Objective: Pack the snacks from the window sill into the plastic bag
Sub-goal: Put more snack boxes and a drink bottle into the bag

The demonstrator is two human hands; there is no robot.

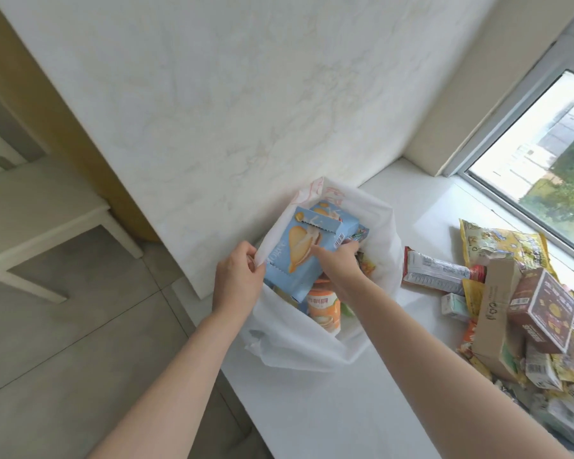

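A white plastic bag (299, 339) stands open on the window sill (312, 409). My left hand (237, 279) grips the bag's left rim. My right hand (337, 265) reaches into the bag and holds a light blue snack box (299, 256) by its right edge; the box sticks up out of the bag. Beneath it lie an orange packet (323, 308) and other wrappers. A pile of snacks (511, 313) sits on the sill to the right, among them a brown box (544, 309), a cardboard box (496, 313) and a yellow bag (507, 243).
A white wall (246, 111) rises behind the bag. The window (550, 154) runs along the right. The sill's left edge drops to a grey tiled floor (80, 342), where a white table (47, 226) stands at far left.
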